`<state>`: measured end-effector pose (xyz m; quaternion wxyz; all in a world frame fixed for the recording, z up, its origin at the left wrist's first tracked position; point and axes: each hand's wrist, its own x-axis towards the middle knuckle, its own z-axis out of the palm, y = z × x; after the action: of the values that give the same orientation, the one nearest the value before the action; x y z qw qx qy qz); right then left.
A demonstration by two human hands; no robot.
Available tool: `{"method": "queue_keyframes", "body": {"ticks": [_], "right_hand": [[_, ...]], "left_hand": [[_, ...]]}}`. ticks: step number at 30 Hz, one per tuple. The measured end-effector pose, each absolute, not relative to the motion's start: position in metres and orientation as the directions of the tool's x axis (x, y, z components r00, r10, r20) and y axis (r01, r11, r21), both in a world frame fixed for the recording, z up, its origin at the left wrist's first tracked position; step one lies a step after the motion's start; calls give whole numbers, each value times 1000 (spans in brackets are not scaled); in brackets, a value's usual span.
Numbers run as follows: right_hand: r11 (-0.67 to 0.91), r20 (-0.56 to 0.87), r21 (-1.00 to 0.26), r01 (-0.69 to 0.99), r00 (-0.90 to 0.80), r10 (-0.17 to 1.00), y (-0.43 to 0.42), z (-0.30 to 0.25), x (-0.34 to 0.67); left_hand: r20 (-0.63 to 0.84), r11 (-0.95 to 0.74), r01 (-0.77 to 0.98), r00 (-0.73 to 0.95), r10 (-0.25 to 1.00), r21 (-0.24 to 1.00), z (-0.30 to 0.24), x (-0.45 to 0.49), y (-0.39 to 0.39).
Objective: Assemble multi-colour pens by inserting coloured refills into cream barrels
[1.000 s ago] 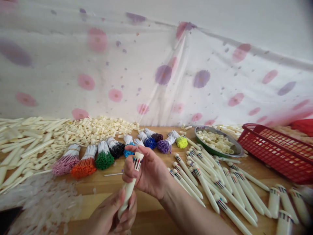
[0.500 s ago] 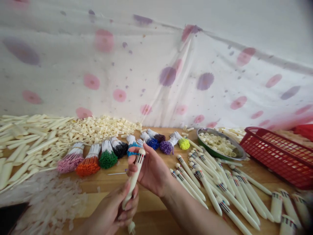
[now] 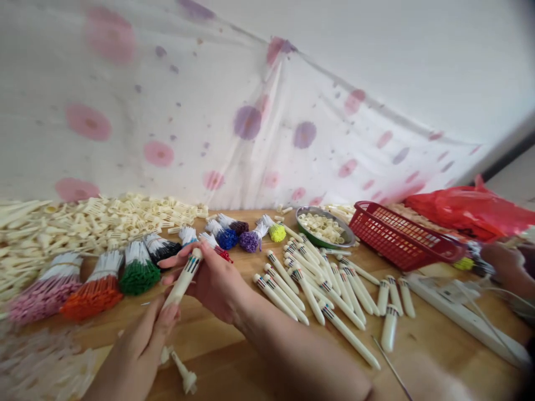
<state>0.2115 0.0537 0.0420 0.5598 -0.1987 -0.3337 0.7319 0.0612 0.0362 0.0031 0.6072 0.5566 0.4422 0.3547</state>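
Both my hands hold one cream multicolour pen (image 3: 183, 277), slanted up to the right. My right hand (image 3: 211, 278) grips its upper end, where the coloured push-tabs are. My left hand (image 3: 146, 334) pinches the lower tip with closed fingers. Just behind the hands lie bundles of coloured refills: pink (image 3: 44, 287), orange (image 3: 96, 289), green (image 3: 137, 273), black, blue, purple and yellow. A small cream pen part (image 3: 184, 374) lies on the wooden table (image 3: 234, 356) under my left hand.
Several assembled cream pens (image 3: 317, 289) lie in rows to the right. Behind them stand a metal bowl (image 3: 321, 228) of small cream parts and a red plastic basket (image 3: 399, 236). Heaps of cream parts (image 3: 92, 220) fill the back left. Another person's hand (image 3: 504, 262) shows at far right.
The camera has swung to the right, so everything sits further left. Both hands have kept hold of the pen. A red bag and another person's hand have come into view.
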Motion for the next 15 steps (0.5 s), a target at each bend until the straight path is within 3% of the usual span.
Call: {"method": "queue_keyframes", "body": {"ticks": [2,3,5,7,9,11,13,14,15], "right_hand": [[-149,69,-706,-693,-275,959,53,41,210],[-142,61,-702,-698,-258,964,53,40,209],[-115,53,-706,-699,-214,975,51,38,205],[-55,70,-729,-683,-153,986,47,37,202],[6,102,-767,-641,-113,988,43,37,198],[72,133,-862,-501,-88,987,40,41,198],[149,155,-972,-182,-14,988,38,48,206],[183,187,-981,63,67,980,38,53,214],[179,206,-964,199,124,971,38,59,225]], "left_hand": [[14,-81,282,233,972,956,13,62,38],[146,-219,420,199,969,881,17,62,38],[407,-452,626,226,885,636,24,61,38],[528,-545,701,277,803,460,28,60,38],[525,-553,702,294,798,448,28,58,39],[425,-513,660,308,851,549,29,58,39],[249,-434,635,362,898,639,32,58,41],[169,-384,646,371,913,660,35,57,42],[114,-346,664,367,923,663,39,55,43]]}}
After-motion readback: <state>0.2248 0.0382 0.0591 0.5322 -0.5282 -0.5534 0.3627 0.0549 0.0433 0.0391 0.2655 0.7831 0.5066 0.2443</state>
